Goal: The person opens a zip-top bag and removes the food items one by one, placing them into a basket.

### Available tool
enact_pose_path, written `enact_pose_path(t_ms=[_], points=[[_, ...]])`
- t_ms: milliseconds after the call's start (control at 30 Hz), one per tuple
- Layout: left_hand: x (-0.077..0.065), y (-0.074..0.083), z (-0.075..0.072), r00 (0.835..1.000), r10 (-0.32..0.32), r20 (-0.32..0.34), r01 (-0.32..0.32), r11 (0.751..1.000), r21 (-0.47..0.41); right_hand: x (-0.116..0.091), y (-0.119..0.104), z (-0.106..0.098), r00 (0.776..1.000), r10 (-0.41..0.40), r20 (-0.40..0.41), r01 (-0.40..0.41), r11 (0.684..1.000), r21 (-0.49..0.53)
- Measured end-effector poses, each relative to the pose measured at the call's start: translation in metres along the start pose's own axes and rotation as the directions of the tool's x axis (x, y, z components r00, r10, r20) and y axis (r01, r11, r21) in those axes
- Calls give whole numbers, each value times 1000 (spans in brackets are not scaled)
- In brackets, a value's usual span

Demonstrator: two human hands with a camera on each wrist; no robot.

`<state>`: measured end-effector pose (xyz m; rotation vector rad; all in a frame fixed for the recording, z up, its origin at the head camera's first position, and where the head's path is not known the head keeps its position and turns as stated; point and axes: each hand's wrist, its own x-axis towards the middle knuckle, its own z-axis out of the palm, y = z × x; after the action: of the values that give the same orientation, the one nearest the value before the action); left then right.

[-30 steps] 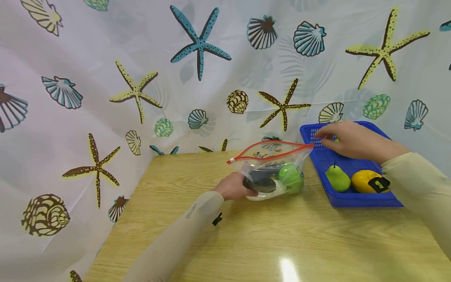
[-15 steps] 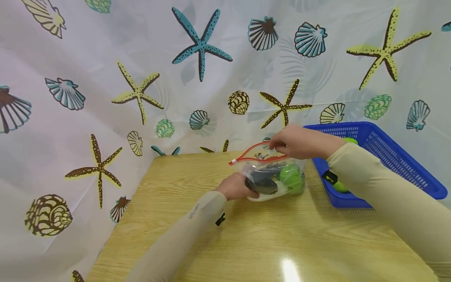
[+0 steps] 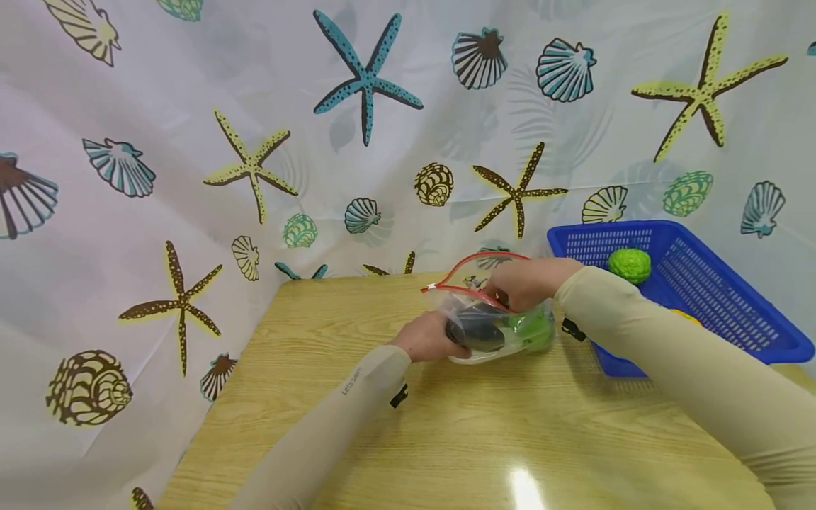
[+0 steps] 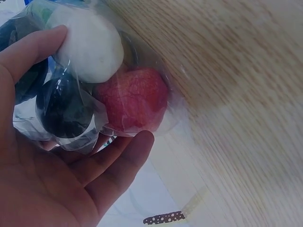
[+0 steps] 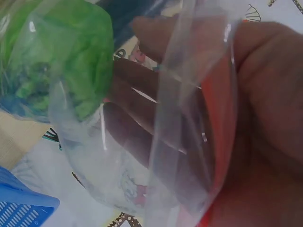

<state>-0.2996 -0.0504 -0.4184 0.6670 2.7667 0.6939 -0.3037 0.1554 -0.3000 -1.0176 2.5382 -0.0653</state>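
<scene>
A clear zip bag (image 3: 446, 303) with a red zip edge stands open on the table. My left hand (image 3: 427, 338) grips its left side, thumb (image 4: 45, 42) over a white round item (image 4: 92, 45) and fingers underneath. Through the plastic show a red apple-like fruit (image 4: 135, 101), dark eggplant-like items (image 4: 66, 109) and a green cabbage-like head (image 5: 57, 56). My right hand (image 3: 519, 283) reaches inside the bag's mouth. Its fingers (image 5: 137, 127) are loosely extended beside the green head, seen through the plastic, with nothing visible between them and the thumb.
A blue perforated basket (image 3: 720, 283) stands at the right, with another green leafy head (image 3: 630, 265) in it and a bit of a yellow item (image 3: 685, 315) showing behind the right sleeve. A printed curtain (image 3: 382, 163) hangs behind the wooden table (image 3: 446, 432).
My right hand has moved left from over the basket to the bag's mouth, then down inside it. My left hand stays on the bag. The right sleeve now covers the pear in the basket.
</scene>
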Motion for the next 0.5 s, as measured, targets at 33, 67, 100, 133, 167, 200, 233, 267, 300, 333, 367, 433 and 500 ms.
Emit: enact_pose_path(t_ms=[33,67,100,133,167,200,233,267,300,333,367,433,500], points=[[-1,0,0,1000,1,-1,-1,1000,4,0,-1,2,1000,11,8,-11,1000,-14],[-1,1,0,1000,1,-1,-1,1000,6,1,-2,4,1000,17,10,-16,999,-35],[-1,1,-1,1000,1,-1,-1,1000,8,1,-2,6,1000,26,16,-25,998,-54],[-1,1,-1,1000,0,0,0,1000,11,2,-3,8,999,41,16,-40,996,-78],[-1,1,-1,1000,-3,0,3,1000,15,2,-3,10,998,61,11,-59,993,-101],[-1,1,-1,1000,-7,3,7,1000,17,1,-4,11,997,82,4,-81,989,-124],[-1,1,-1,1000,-13,5,13,1000,18,1,-5,13,994,109,-8,-109,984,-144],[0,1,0,1000,-21,8,21,1000,20,1,-6,14,992,127,-15,-128,979,-158],[0,1,0,1000,-27,10,27,999,23,0,-7,15,988,154,-14,-154,974,-166],[1,1,0,999,-33,11,32,999,27,0,-8,16,983,180,-17,-180,968,-176],[1,1,1,999,-36,11,36,999,32,-1,-10,17,979,205,-19,-204,960,-189],[1,2,2,999,-42,11,41,998,43,-2,-13,18,970,241,-18,-239,945,-223],[2,2,2,999,-37,9,37,998,53,-3,-15,19,965,260,-10,-255,935,-246]])
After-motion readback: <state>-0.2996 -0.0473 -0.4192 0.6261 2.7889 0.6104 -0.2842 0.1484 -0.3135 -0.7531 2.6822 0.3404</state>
